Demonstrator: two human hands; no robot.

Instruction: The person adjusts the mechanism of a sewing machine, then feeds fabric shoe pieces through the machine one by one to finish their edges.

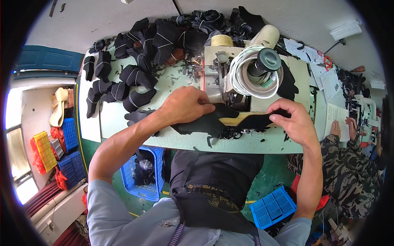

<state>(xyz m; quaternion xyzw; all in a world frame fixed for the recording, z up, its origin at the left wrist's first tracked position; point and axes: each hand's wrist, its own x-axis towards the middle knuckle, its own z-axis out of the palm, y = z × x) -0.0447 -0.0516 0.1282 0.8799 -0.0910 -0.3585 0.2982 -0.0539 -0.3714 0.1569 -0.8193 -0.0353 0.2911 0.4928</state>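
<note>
A machine (pixel 213 78) stands on the pale green table, with a coil of white tubing or cord (pixel 244 67) on it. Just left of its working spot, my left hand (pixel 186 104) is closed, thumb and forefinger at the edge of a black cut piece (pixel 225 111). Below this hand lie more flat black pieces (pixel 201 125), partly overlapping. My right hand (pixel 292 121) is at the machine's right, pinching the end of another black cut piece (pixel 256 121) between thumb and forefinger. A yellowish strip (pixel 234 119) shows between the two pieces.
Tied bundles of black pieces (pixel 137 76) cover the table's left and back. Black scraps lie around the machine. A blue basket (pixel 141 174) and an upturned blue crate (pixel 273 207) sit on the floor. Another person in camouflage clothing (pixel 344 172) works at the right.
</note>
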